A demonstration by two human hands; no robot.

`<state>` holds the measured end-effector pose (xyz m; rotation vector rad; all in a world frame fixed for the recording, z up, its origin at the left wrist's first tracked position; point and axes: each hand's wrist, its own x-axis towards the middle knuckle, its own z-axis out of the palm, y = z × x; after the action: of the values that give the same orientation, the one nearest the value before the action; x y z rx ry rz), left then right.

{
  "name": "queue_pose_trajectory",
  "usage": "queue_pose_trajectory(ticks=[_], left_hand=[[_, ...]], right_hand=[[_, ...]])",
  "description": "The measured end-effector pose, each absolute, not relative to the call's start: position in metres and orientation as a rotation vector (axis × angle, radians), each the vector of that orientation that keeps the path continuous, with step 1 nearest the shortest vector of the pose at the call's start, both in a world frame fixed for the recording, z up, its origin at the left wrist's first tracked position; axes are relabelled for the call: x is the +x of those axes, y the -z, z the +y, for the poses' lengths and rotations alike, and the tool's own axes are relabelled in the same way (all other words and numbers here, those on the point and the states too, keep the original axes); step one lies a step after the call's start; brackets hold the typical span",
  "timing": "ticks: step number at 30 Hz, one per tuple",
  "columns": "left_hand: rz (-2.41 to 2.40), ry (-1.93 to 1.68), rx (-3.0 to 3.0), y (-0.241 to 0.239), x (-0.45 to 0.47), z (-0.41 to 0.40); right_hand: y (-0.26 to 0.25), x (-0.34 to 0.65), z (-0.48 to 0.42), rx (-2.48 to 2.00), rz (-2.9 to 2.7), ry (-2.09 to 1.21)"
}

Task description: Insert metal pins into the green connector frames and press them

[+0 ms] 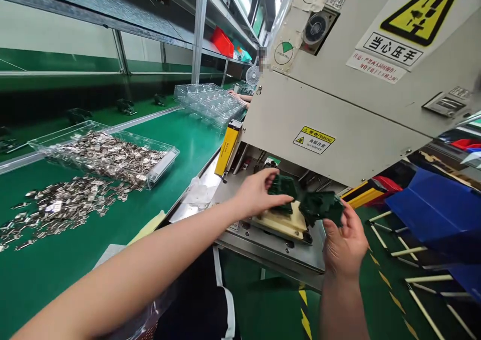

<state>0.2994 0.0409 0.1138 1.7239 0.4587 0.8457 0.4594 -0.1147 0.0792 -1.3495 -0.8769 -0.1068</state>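
At the front of a grey press machine (338,124), my left hand (257,192) grips a dark green moulded plastic part (284,185) between thumb and fingers. That part is over a cream fixture block (287,222); whether it touches the block I cannot tell. To the right, my right hand (347,242) holds a second dark green plastic part (321,205), tilted and slightly blurred, beside the block. The fingertips of both hands are partly hidden by the parts.
Small metal pieces (71,204) lie heaped on the green bench (128,214), beside a clear tray (165,164) full of more. Clear blister trays (210,99) stand farther back, near another person's hand (240,97). Yellow guards (228,149) flank the press opening; blue bins (439,204) are at right.
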Motion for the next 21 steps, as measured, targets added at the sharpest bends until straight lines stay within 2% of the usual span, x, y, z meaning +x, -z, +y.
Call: queue_pose_trajectory(ticks=[3,7,10,14,17,21], left_hand=[[0.539,-0.839,1.602,-0.103,0.235,0.047],[0.759,-0.616,1.626,-0.073,0.143,0.051],[0.839,-0.466,1.611,-0.045,0.11,0.049],[0.732,-0.368,1.632,-0.017,0.114,0.047],[0.728,-0.333,1.663,0.001,0.12,0.056],[0.732,-0.315,1.706,0.027,0.119,0.081]], right_hand=[[-0.086,0.464,-0.095,-1.556,-1.107,0.039],[-0.095,0.466,-0.077,-1.737,-1.31,-0.224],[-0.094,0.466,-0.077,-1.773,-1.339,-0.346],[-0.075,0.474,-0.105,-1.835,-1.264,-0.111],[-0.046,0.486,-0.15,-1.994,-0.843,0.135],[-0.004,0.49,-0.205,-2.034,-0.598,0.098]])
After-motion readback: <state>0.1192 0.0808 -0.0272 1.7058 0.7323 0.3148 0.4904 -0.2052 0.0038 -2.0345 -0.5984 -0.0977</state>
